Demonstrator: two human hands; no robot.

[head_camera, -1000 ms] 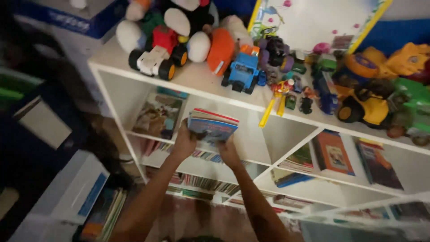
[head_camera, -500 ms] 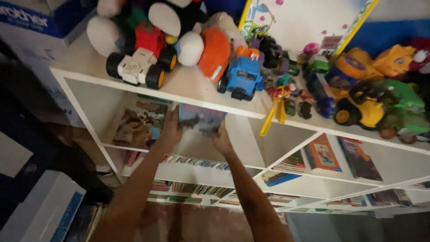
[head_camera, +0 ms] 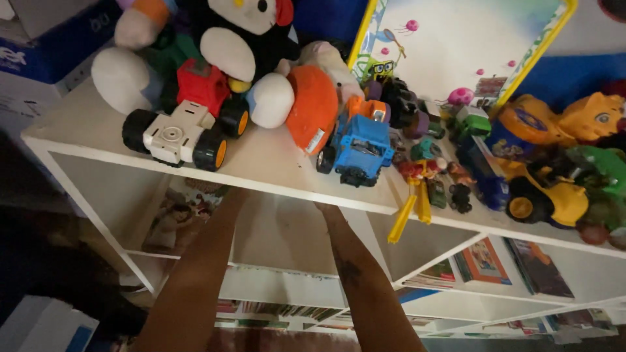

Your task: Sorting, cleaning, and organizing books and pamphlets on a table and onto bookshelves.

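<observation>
Both my forearms reach up into the top middle cubby of a white shelf unit (head_camera: 261,163). My left forearm (head_camera: 202,261) and my right forearm (head_camera: 355,267) pass under the shelf's top board, which hides both hands and whatever they hold. A picture book (head_camera: 173,218) leans in the same cubby, just left of my left arm.
Toys crowd the shelf top: a red and white truck (head_camera: 186,127), a blue truck (head_camera: 358,146), plush toys (head_camera: 241,39), a yellow digger (head_camera: 544,195) and a framed whiteboard (head_camera: 456,39). Books (head_camera: 482,261) fill the lower right cubbies. Boxes (head_camera: 39,39) stand at the left.
My hands held a stack of thin books in front of the cubby. They have moved in under the top board, and the books and hands are now out of sight.
</observation>
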